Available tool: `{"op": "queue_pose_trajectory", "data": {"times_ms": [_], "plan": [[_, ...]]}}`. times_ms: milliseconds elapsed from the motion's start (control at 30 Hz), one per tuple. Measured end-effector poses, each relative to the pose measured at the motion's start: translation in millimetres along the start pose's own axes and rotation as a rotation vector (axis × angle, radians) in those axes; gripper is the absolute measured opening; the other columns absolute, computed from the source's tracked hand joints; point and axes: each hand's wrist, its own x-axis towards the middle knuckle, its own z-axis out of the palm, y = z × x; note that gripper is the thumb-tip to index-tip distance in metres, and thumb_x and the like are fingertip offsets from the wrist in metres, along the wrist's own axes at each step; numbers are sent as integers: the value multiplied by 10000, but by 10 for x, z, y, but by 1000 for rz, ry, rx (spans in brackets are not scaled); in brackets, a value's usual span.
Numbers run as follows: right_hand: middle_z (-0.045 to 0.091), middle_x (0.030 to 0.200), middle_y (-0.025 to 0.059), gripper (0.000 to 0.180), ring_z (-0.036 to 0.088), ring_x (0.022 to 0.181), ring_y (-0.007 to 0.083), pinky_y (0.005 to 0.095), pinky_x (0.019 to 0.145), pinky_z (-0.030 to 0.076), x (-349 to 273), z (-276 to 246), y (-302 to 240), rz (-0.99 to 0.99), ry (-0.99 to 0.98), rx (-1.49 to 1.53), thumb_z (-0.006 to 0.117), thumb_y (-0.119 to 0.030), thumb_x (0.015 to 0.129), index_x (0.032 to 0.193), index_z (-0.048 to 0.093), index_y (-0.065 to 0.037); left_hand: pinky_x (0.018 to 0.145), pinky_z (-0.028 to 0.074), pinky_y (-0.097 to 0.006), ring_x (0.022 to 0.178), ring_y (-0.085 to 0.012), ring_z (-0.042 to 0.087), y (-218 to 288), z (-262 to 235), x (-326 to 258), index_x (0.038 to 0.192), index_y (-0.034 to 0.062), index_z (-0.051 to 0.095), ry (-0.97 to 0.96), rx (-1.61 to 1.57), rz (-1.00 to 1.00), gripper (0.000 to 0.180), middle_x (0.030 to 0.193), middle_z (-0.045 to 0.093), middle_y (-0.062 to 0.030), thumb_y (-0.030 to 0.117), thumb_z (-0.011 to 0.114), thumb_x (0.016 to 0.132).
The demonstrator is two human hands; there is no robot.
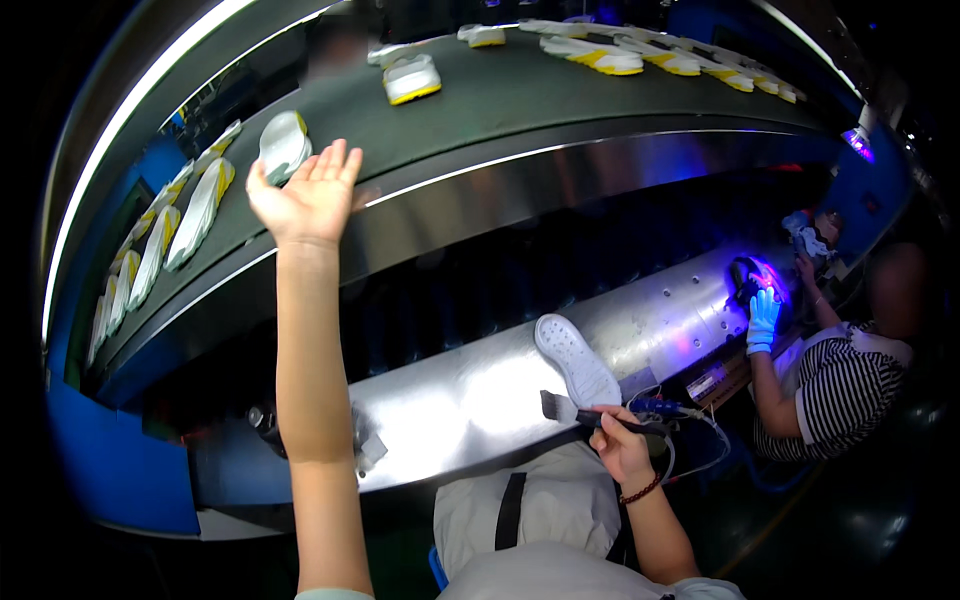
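The left hand (310,205) is stretched out over the edge of the dark green belt (480,100), palm up, fingers slightly parted and thumb held away, with nothing gripped in it. Directly beyond its fingers and thumb lies a white shoe part (285,142) on the belt, its long axis running roughly away from the person; the hand overlaps its near end in the view, so whether they touch cannot be told. The left hand is by far the nearer of the two to it.

The right hand (625,452), down by the lap, has its fingers closed around the dark handle of a flat brush (588,417), the bristles pointing left over the near edge of the metal worktop (450,405). Just ahead of this hand a white sole (578,365) lies on the worktop, slanting from upper left to lower right, its lower end beside the brush.

Farther out, white-and-yellow shoe parts (202,215) line the left of the belt, and at the right a co-worker's gloved hand (763,320) is lit violet-blue
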Motion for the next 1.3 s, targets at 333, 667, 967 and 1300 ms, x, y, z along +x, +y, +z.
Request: {"op": "queue_pose_trajectory", "data": {"times_ms": [333,667,967,1300], "plan": [[566,800,100,161,503,600,133,240,563,417,60,-167,-13,21,113,-26,478,-48,820,952,534,28,948,284,-349,1166,-300,350,-718,312,1232,1215,-42,322,-144,1937,649,681,1254,345,-222,307,576,688],[535,799,28,193,469,626,77,178,558,375,129,-143,109,102,50,-28,525,-86,814,981,549,7,890,343,-389,1088,-295,388,-763,132,1275,1260,88,329,-160,2571,593,661,1237,395,-88,383,565,717],[544,804,10,206,496,672,58,174,597,392,36,-100,6,14,58,-34,542,-102,809,992,544,-8,782,402,-365,963,-286,454,-631,202,879,916,2,524,-516,2563,1137,418,1015,484,-133,214,701,603],[577,879,23,200,527,767,73,190,623,410,56,-214,-50,-45,130,0,549,-100,800,984,553,-21,847,410,-319,1038,-206,454,-598,-409,-604,1195,14,363,-64,769,604,467,1085,447,-95,316,421,845]]}}
